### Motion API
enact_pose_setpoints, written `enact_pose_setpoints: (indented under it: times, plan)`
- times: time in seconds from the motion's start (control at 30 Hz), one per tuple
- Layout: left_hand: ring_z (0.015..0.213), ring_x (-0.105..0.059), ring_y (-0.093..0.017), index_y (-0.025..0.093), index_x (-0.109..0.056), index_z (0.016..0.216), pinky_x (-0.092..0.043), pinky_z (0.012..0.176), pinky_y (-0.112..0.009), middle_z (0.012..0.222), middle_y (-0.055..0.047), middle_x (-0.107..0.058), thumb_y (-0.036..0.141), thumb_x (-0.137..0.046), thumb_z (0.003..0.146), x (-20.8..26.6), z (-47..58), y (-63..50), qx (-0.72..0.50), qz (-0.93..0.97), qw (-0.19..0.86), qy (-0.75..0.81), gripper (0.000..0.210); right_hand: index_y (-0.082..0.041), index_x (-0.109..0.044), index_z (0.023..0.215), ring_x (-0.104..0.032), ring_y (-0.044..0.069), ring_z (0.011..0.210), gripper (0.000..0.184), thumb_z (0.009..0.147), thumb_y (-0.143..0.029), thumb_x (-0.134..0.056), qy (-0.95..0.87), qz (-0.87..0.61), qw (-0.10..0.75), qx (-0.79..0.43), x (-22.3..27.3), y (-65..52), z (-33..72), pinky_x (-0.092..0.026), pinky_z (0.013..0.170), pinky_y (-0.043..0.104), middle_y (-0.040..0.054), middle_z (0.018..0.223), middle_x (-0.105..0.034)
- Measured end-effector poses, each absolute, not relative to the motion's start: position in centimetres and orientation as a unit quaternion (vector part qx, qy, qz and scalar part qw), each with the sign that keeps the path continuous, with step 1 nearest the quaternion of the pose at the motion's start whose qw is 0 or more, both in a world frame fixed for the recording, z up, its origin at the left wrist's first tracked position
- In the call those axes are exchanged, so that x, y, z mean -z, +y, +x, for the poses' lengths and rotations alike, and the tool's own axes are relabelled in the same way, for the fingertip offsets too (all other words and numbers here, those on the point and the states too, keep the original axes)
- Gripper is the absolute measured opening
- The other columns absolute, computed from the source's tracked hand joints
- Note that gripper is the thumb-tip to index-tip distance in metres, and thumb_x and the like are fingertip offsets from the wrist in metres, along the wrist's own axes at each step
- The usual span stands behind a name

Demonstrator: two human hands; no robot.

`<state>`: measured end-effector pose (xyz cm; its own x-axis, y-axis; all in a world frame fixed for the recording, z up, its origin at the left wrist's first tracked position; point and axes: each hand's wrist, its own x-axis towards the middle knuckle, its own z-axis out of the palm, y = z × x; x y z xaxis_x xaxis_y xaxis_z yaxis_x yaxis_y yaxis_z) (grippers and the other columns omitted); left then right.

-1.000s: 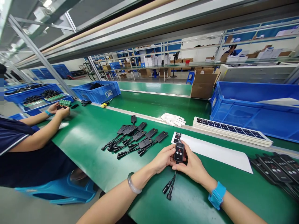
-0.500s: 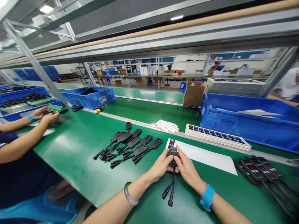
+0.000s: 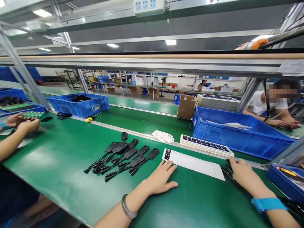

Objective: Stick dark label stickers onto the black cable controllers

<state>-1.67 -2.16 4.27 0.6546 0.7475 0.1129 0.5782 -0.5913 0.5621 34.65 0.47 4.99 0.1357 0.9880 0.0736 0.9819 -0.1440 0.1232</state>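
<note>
Since no label shows on black controllers [image 3: 130, 153] clustered left of centre on bench [image 3: 59, 164], those likely remain undone. Left hand [image 3: 159, 178]: fingers spread, holding nothing, just beside white sheet [image 3: 197, 164]; one label [image 3: 167, 154] on it. Stacked label sheets [image 3: 206, 144] behind, apparently unused. Farther right, right hand [image 3: 243, 172] over dark pieces [image 3: 228, 174]; grasp cannot be told, nor finished count.

Left wrist [image 3: 140, 192]: smooth, rounded, grey-green ring bangle [image 3: 124, 205] worn. Right wrist [image 3: 260, 191]: encircled by wide, bright-blue, strap-like band [image 3: 270, 204].
</note>
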Motion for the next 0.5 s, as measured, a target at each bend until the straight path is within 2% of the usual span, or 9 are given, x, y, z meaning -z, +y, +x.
enact_pose_setpoints:
  times: [0.13, 0.2, 0.27, 0.33, 0.4, 0.5]
  plan:
    - [0.128, -0.038, -0.032, 0.018, -0.043, 0.134, -0.028, 0.108, -0.050, 0.137, -0.015, -0.044, 0.041, -0.059, 0.083, -4.3, -1.2, -2.2, -0.157, 0.888, 0.177, 0.394, 0.058, -0.013, -0.052, 0.132, -0.056, 0.046, 0.101, 0.053, 0.083, -0.006, -0.030, 0.573, 0.815, 0.046, -0.078, -4.7, 1.1, 36.1, -0.043, 0.076, 0.061, 0.0278, 0.116, -0.056]
    - [0.120, -0.043, -0.029, 0.018, -0.046, 0.129, -0.036, 0.103, -0.046, 0.130, -0.012, -0.049, 0.034, -0.056, 0.085, -4.2, -1.1, -2.1, -0.167, 0.879, 0.158, 0.418, 0.049, -0.010, -0.054, 0.128, -0.055, 0.045, 0.105, 0.051, 0.082, -0.007, -0.033, 0.621, 0.780, -0.008, -0.075, -4.4, 1.8, 34.0, -0.041, 0.081, 0.063, 0.0255, 0.117, -0.057]
    - [0.113, -0.046, -0.027, 0.017, -0.048, 0.124, -0.039, 0.098, -0.043, 0.123, -0.012, -0.051, 0.020, -0.050, 0.085, -4.0, -1.3, -1.7, -0.181, 0.855, 0.140, 0.465, 0.039, -0.006, -0.060, 0.119, -0.057, 0.038, 0.103, 0.044, 0.081, -0.011, -0.039, 0.714, 0.689, -0.122, -0.007, -4.1, 3.0, 30.5, -0.043, 0.087, 0.055, 0.0221, 0.112, -0.061]
    - [0.110, -0.047, -0.026, 0.014, -0.048, 0.120, -0.040, 0.096, -0.042, 0.119, -0.014, -0.052, 0.005, -0.043, 0.079, -3.7, -1.6, -1.2, -0.184, 0.827, 0.131, 0.515, 0.042, -0.010, -0.066, 0.106, -0.060, 0.031, 0.097, 0.036, 0.079, -0.017, -0.043, 0.766, 0.589, -0.237, 0.095, -3.5, 4.5, 26.3, -0.045, 0.089, 0.044, 0.0164, 0.106, -0.065]
    - [0.108, -0.049, -0.026, 0.010, -0.046, 0.119, -0.040, 0.095, -0.040, 0.116, -0.016, -0.053, -0.004, -0.037, 0.073, -3.4, -2.0, -0.8, -0.177, 0.809, 0.135, 0.545, 0.049, -0.016, -0.068, 0.097, -0.062, 0.025, 0.089, 0.030, 0.079, -0.022, -0.045, 0.780, 0.544, -0.276, 0.137, -2.7, 5.9, 22.0, -0.048, 0.084, 0.038, 0.0102, 0.098, -0.067]
    - [0.104, -0.052, -0.026, 0.008, -0.045, 0.118, -0.041, 0.092, -0.040, 0.111, -0.018, -0.056, -0.008, -0.035, 0.070, -3.2, -2.3, -0.4, -0.173, 0.800, 0.138, 0.558, 0.052, -0.016, -0.068, 0.094, -0.062, 0.023, 0.082, 0.028, 0.080, -0.027, -0.045, 0.780, 0.524, -0.305, 0.154, -1.2, 7.6, 16.8, -0.048, 0.079, 0.036, 0.0099, 0.093, -0.066]
